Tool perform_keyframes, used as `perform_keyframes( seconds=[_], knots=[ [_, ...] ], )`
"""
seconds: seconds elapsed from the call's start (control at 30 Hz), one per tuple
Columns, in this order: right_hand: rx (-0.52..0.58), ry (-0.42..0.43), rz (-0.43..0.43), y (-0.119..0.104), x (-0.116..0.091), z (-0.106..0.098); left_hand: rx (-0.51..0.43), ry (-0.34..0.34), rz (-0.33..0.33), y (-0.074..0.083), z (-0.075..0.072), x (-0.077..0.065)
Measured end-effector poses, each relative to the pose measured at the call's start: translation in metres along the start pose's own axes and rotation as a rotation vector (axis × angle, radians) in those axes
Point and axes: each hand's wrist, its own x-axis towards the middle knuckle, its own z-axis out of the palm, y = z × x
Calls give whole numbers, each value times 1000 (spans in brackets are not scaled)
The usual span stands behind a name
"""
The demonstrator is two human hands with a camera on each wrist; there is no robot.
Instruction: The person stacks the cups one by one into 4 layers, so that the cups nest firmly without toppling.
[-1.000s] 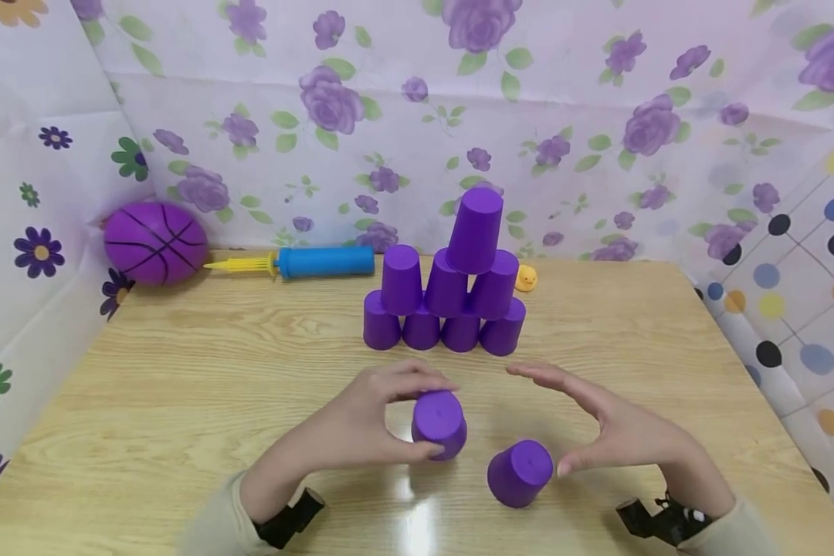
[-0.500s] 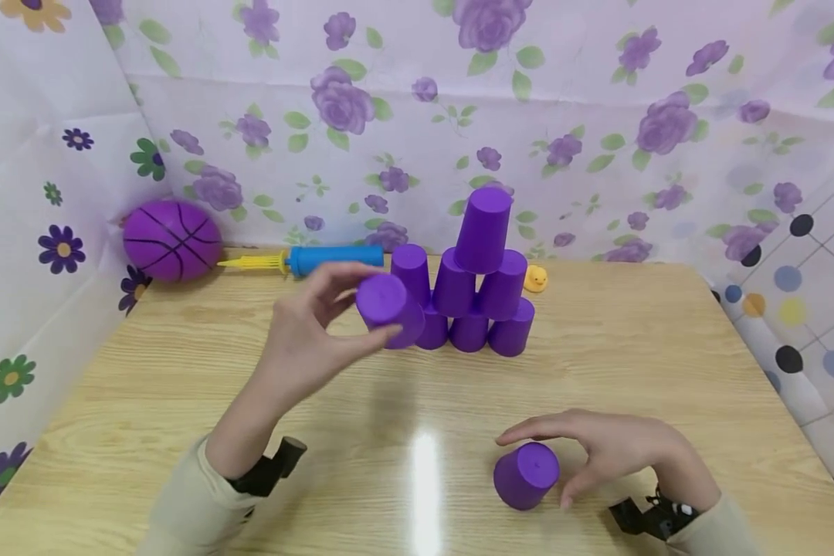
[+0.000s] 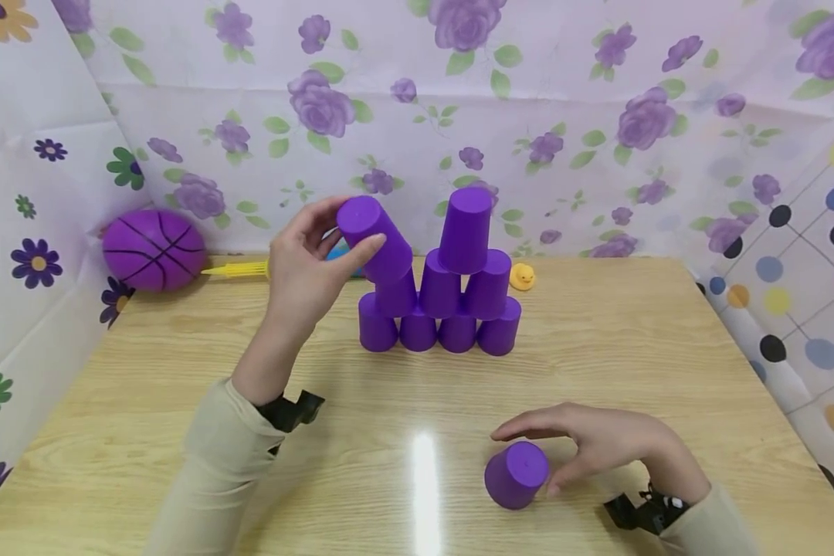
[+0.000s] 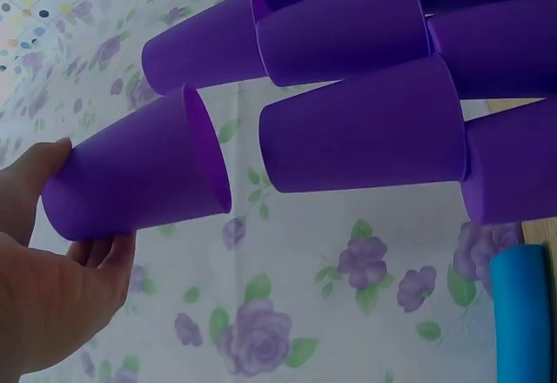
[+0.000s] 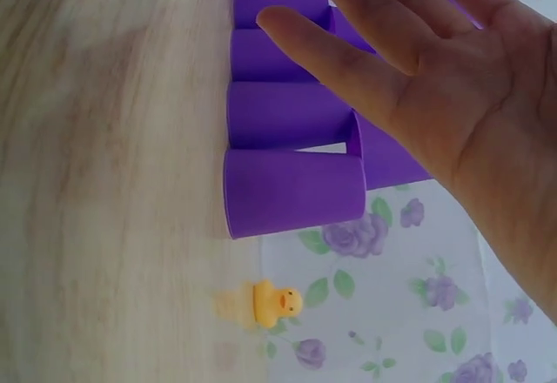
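My left hand (image 3: 300, 266) pinches an upside-down purple cup (image 3: 378, 238) by its base end, fingers and thumb on opposite sides. This cup is tilted above the left side of a stack of purple cups (image 3: 441, 287). In the left wrist view, a gap separates the held cup (image 4: 130, 170) from the nearest stacked cup (image 4: 361, 126). The stack has a bottom row of several cups, a second row of three, and one top cup (image 3: 466, 232) at the right. My right hand (image 3: 601, 446) hovers with extended fingers around a loose upside-down cup (image 3: 517, 476); contact cannot be told.
Behind the stack, a yellow toy duck (image 3: 522, 276) sits at the right. Along the table's (image 3: 181, 401) back edge lie a purple ball (image 3: 154, 250) and a pump with a yellow nozzle (image 3: 236, 269), its blue body (image 4: 522, 313) partly hidden by my left hand. Flowered cloth (image 3: 250, 100) hangs behind.
My left hand has lifted its cup off the table and carried it up and leftward to the stack. My right hand has moved closer to the loose cup, which stays in place.
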Motion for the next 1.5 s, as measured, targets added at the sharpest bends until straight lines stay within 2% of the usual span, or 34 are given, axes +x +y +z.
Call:
perform_keyframes(
  seconds=[0.13, 0.33, 0.43, 0.73, 0.83, 1.1, 1.5],
  knots=[
    [34, -3, 16, 1, 4, 1, 13, 20, -15, -1, 6, 12],
    [64, -12, -52, 5, 7, 4, -4, -17, -71, -7, 16, 28],
    [109, -7, -31, 5, 8, 5, -31, -21, -102, -11, 18, 32],
    [124, 28, 21, 3, 13, 9, -97, -5, -121, -21, 20, 37],
    [160, 39, 64, 3, 13, 9, -101, -32, -111, -24, 21, 38],
    [174, 52, 93, 4, 13, 10, -86, -121, -102, -32, 26, 40],
    [218, 53, 128, 3, 12, 9, -66, -181, -89, -35, 29, 41]
  ],
)
